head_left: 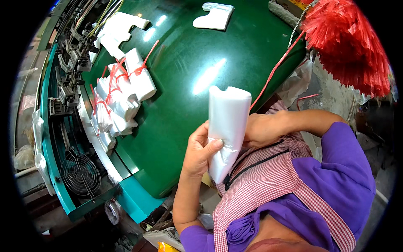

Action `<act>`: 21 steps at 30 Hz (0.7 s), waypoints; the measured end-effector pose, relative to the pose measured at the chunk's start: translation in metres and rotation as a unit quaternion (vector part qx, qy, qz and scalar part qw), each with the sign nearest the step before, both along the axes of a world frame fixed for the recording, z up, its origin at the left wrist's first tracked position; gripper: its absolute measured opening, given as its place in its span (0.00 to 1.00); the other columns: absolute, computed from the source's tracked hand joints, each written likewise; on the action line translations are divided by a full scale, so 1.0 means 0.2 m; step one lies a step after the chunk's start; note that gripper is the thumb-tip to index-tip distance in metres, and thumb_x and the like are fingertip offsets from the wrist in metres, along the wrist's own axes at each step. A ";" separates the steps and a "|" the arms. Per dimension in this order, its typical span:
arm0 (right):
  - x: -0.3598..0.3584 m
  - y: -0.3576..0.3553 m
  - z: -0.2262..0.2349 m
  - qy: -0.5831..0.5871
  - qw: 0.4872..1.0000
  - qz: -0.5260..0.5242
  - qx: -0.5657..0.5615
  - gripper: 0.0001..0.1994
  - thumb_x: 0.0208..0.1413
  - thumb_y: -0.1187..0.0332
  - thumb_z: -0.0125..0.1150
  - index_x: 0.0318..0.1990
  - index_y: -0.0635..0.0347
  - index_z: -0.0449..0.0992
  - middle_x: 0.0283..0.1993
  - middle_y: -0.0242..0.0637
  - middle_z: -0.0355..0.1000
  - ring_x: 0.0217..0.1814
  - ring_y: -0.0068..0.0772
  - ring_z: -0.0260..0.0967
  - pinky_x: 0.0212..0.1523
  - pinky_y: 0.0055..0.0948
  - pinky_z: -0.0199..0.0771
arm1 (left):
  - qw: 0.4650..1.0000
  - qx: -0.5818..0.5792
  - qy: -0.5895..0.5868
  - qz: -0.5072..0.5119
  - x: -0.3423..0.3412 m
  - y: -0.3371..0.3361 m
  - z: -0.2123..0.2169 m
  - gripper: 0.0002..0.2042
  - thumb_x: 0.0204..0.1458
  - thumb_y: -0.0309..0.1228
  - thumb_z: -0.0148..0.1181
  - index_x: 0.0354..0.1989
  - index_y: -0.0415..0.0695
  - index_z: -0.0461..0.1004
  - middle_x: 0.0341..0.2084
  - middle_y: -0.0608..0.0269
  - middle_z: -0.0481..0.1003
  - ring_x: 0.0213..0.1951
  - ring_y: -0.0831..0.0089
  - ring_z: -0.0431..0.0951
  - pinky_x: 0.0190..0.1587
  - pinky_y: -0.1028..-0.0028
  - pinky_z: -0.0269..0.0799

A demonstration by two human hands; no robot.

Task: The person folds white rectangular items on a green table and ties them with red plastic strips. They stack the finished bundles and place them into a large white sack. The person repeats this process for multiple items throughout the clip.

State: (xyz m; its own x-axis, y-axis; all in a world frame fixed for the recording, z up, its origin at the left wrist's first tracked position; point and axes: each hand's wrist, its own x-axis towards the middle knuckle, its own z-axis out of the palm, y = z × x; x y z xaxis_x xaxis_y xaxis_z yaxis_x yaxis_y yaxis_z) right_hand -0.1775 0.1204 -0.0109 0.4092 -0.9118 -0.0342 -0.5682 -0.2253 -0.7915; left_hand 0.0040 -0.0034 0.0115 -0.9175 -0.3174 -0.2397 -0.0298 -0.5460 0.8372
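Your green worktop [189, 54] fills the middle, with a machine [69, 63] along its left edge. A red tassel bundle [348, 46] hangs past the right corner. By the left edge lies a row of white bag bundles [119, 94], each tied with red string; a loose bag [119, 27] sits beyond them, and a smaller bag [215, 16] at the far edge. Over the near edge you hold a folded bag stack [226, 126] upright, left hand [199, 151] gripping its left side, right hand [262, 129] closed against its right.
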 end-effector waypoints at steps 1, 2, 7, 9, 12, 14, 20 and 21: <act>0.00 0.00 -0.01 -0.031 0.999 -0.027 -0.032 0.11 0.55 0.70 0.53 0.45 0.60 0.73 0.42 0.51 0.73 0.46 0.52 0.71 0.46 0.43 0.72 | 1.000 0.000 -0.010 0.006 0.00 0.01 -0.02 0.21 0.46 0.25 0.67 0.50 0.38 0.70 0.40 0.64 0.75 0.43 0.76 0.74 0.50 0.74 0.70; 0.00 -0.01 -0.03 -0.057 0.994 -0.047 -0.075 0.12 0.52 0.73 0.55 0.45 0.61 0.73 0.42 0.51 0.73 0.47 0.52 0.71 0.48 0.43 0.72 | 1.000 0.012 -0.023 0.003 0.00 0.03 -0.04 0.20 0.46 0.25 0.67 0.49 0.38 0.70 0.40 0.64 0.75 0.42 0.76 0.74 0.49 0.74 0.70; -0.02 -0.01 -0.02 -0.065 0.993 -0.048 -0.086 0.11 0.53 0.72 0.55 0.45 0.61 0.73 0.43 0.51 0.73 0.47 0.52 0.71 0.49 0.44 0.71 | 0.998 0.050 -0.025 -0.022 -0.01 0.03 -0.04 0.17 0.47 0.26 0.66 0.46 0.38 0.70 0.39 0.63 0.76 0.41 0.77 0.75 0.48 0.75 0.72; -0.02 -0.01 -0.01 -0.074 0.992 -0.045 -0.092 0.11 0.53 0.72 0.55 0.44 0.61 0.73 0.43 0.50 0.73 0.46 0.53 0.71 0.48 0.44 0.71 | 0.999 0.047 -0.023 -0.015 -0.02 0.04 -0.04 0.17 0.47 0.26 0.67 0.45 0.38 0.70 0.39 0.63 0.76 0.41 0.77 0.75 0.48 0.75 0.71; -0.01 -0.02 -0.04 -0.069 0.992 -0.038 -0.096 0.10 0.55 0.70 0.54 0.44 0.61 0.73 0.41 0.51 0.73 0.45 0.53 0.71 0.47 0.44 0.71 | 0.998 0.057 -0.006 0.001 -0.03 0.03 -0.04 0.18 0.47 0.27 0.67 0.46 0.38 0.70 0.39 0.63 0.75 0.41 0.77 0.75 0.48 0.75 0.71; 0.00 -0.02 -0.05 -0.037 0.998 -0.027 -0.037 0.10 0.57 0.68 0.53 0.44 0.62 0.73 0.41 0.51 0.73 0.45 0.53 0.71 0.45 0.44 0.70 | 0.998 0.062 0.007 0.012 -0.02 0.02 -0.04 0.20 0.46 0.28 0.68 0.46 0.38 0.69 0.39 0.62 0.75 0.41 0.77 0.75 0.48 0.75 0.71; -0.01 -0.03 -0.05 -0.032 0.999 -0.027 -0.032 0.11 0.59 0.65 0.51 0.41 0.62 0.75 0.36 0.48 0.75 0.40 0.53 0.72 0.42 0.45 0.70 | 0.999 -0.005 0.015 0.040 0.00 0.01 0.02 0.18 0.45 0.28 0.69 0.43 0.38 0.70 0.39 0.63 0.76 0.40 0.76 0.75 0.48 0.75 0.70; -0.02 -0.04 -0.04 -0.026 0.999 -0.020 -0.019 0.11 0.59 0.65 0.51 0.40 0.62 0.75 0.35 0.48 0.75 0.39 0.53 0.72 0.41 0.44 0.71 | 0.998 -0.018 0.020 0.062 0.02 0.00 0.03 0.18 0.44 0.28 0.69 0.43 0.38 0.70 0.38 0.63 0.76 0.40 0.76 0.75 0.48 0.75 0.70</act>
